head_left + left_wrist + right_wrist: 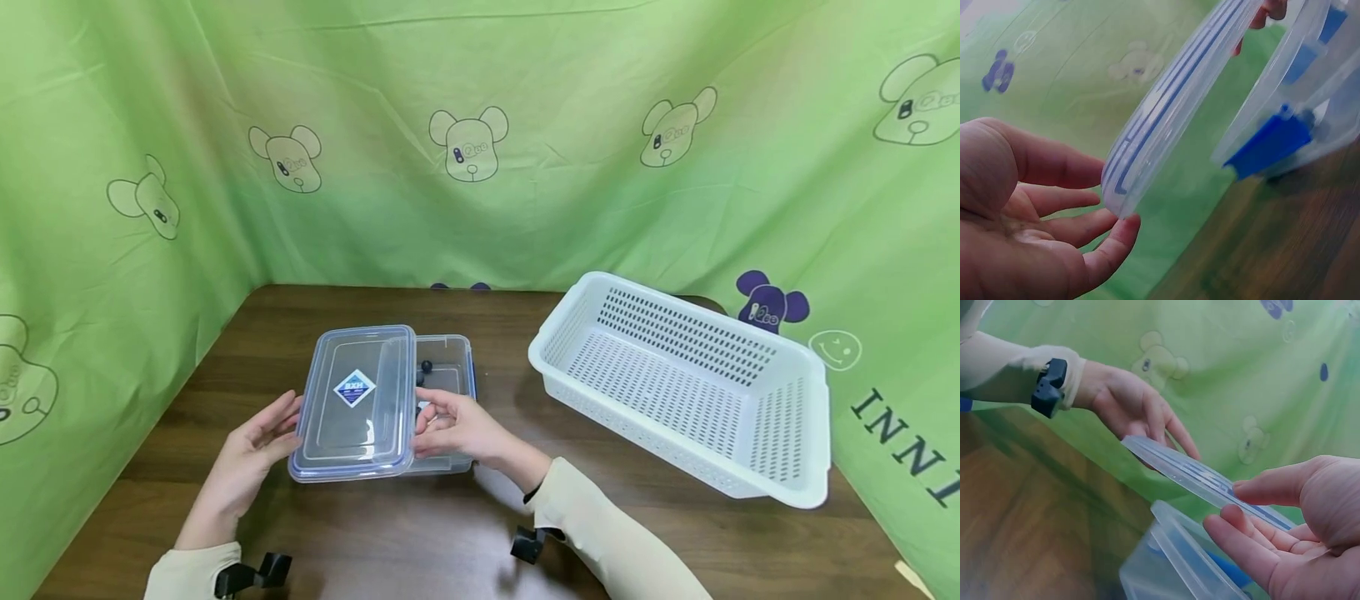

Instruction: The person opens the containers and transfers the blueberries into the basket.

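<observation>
A clear plastic lid (352, 433) with a blue seal line and a blue diamond sticker is held above a clear storage box (453, 379). My left hand (251, 454) pinches the lid's left edge between thumb and fingers. On the opposite edge, my right hand (468, 429) pinches the lid, with the thumb on one face and the fingers on the other. A gap separates the lid from the box rim in both wrist views. Small dark balls (427, 366) lie inside the box, partly hidden by the lid. A blue side latch (1272, 147) hangs on the box.
To the right stands a white perforated basket (678, 387), set at an angle on the brown wooden table (360, 542). A green curtain (570, 217) with printed bear heads surrounds the table at the back and sides.
</observation>
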Tool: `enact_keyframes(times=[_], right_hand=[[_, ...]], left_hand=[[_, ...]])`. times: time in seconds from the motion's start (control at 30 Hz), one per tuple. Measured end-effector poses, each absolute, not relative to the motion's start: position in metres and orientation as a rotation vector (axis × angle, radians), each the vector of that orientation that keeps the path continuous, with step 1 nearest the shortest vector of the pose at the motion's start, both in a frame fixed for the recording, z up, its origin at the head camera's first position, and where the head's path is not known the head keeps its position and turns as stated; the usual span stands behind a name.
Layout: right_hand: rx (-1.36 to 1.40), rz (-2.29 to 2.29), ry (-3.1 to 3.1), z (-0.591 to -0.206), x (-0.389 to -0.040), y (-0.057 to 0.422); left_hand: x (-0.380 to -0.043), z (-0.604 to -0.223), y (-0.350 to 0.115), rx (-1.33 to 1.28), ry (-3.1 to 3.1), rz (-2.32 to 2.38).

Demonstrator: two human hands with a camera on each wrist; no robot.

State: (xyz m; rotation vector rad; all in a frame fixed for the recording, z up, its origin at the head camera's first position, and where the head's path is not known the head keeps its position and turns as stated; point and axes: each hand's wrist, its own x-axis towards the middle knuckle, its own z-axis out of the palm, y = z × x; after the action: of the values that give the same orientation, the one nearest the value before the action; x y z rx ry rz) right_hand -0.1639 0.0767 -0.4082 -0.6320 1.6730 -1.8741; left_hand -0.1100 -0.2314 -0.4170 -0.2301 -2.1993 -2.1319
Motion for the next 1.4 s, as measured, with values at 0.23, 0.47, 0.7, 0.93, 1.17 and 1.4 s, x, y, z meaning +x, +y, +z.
enact_keyframes(times=[0.23, 0.47, 0.7, 0.93, 1.17, 1.4], right_hand=[[-0.708, -1.787, 1.672, -0.405, -0.158, 0.046], [-0.685, -1.75, 1.532, -0.409, -0.147, 0.012], [-0.654, -1.684, 1.514, -0.413, -0.134, -0.018], [-0.605, -1.603, 1.449, -0.422, -0.121, -0.031], [-0.494, -1.535, 1.328, -0.444, -0.121, -0.034], [-0.466, -1.485, 1.328, -0.455, -0.12, -0.03]], left_hand=[[-0.102, -0.437, -0.265, -0.364, -1.937, -2.356], [-0.091, -0.457, -0.299, -0.522, -1.696, -2.583], [-0.08, -0.47, -0.324, -0.587, -1.599, -2.678], [-0.071, -0.484, -0.335, -0.486, -1.707, -2.653], [-0.065, -0.494, -0.34, -0.397, -1.887, -2.531], [-0.065, -0.487, -0.334, -0.04, -2.407, -2.04]])
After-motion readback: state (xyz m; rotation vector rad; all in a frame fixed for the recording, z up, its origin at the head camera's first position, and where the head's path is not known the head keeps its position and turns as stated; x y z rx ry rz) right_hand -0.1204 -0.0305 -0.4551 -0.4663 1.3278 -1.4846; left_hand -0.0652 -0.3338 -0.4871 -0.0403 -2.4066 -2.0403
